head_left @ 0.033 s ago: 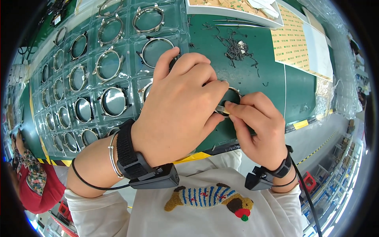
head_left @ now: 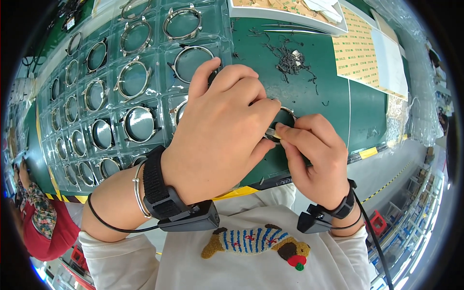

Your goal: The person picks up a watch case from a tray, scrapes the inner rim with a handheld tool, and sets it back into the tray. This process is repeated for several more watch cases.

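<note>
The round, thin metal ring (head_left: pixel 292 112) is over the green worktop (head_left: pixel 336 94), between the curled left hand (head_left: pixel 220 128), whose grip I cannot tell, and the right hand (head_left: pixel 316 150), which pinches a small pale-yellow strip (head_left: pixel 274 135). Placing the strip seems in hand; next calls for steadiness.

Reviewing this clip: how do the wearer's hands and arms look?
The left hand and right hand are ungloved. The left wrist has a black strap, black box, thin cable and slim silver bangle; the right, a similar strap, box and cable. Off-white sleeves cover part of the arms.
</note>
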`<state>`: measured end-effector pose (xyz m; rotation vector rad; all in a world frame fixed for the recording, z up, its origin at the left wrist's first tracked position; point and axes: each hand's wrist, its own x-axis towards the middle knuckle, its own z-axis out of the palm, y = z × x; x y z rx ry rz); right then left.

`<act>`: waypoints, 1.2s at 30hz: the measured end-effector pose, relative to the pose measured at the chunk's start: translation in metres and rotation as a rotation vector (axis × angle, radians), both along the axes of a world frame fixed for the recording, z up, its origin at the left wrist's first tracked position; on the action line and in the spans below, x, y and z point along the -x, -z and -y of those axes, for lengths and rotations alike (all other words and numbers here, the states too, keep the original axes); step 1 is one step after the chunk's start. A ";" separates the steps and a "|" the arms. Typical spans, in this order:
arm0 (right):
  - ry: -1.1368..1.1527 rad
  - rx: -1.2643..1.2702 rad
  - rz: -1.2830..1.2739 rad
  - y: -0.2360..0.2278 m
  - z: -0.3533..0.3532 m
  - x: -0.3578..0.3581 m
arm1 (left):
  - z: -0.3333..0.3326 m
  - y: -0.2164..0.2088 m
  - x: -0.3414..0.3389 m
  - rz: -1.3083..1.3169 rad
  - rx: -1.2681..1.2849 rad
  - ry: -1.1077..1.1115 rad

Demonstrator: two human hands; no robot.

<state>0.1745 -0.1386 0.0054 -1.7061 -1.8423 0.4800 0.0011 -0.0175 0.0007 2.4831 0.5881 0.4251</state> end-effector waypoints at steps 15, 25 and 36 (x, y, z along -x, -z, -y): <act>0.021 0.024 0.004 -0.002 0.001 0.000 | 0.001 0.001 0.000 -0.001 0.002 -0.020; 0.200 -0.101 0.081 0.009 -0.001 0.023 | 0.000 -0.001 -0.003 -0.001 -0.046 -0.038; -0.001 -0.034 -0.009 0.001 -0.011 -0.007 | -0.011 0.001 0.002 0.051 -0.002 0.003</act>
